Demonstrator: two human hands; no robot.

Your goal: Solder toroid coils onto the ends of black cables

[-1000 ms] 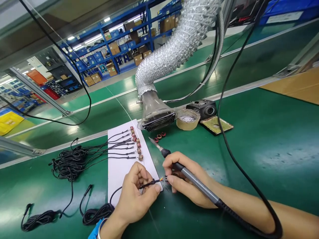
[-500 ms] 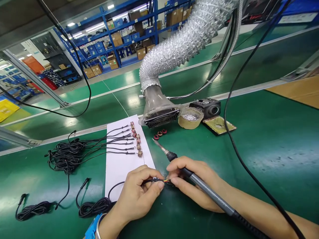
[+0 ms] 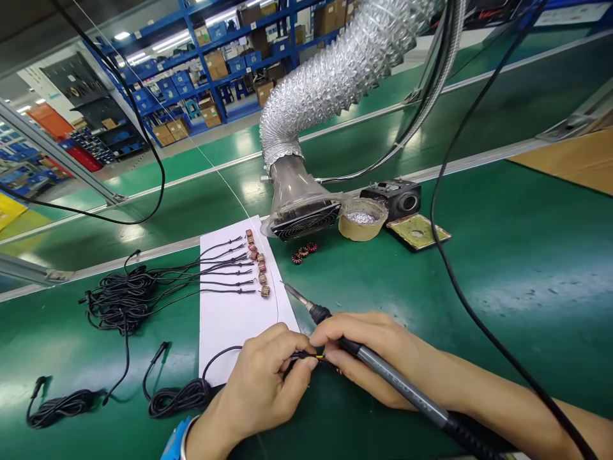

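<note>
My left grip pinches a black cable close to its stripped end, thumb against fingers, over the bench just off the white sheet's near right corner. Red and yellow wires poke out toward my right grip, which is closed around a soldering iron; its fingertips are right at those wires, though I cannot tell whether they pinch them. The iron slants, its tip pointing far and left at the right edge of the white sheet.

The cable curves left from my fingers over the sheet to a coil. On the sheet, more cable ends point right at a row of wound cores; their cables run left into a tangled bundle. Beyond the iron's tip, 3 red-and-black rings lie near the extractor hood. To its right stand a round tub and a sponge tray.
</note>
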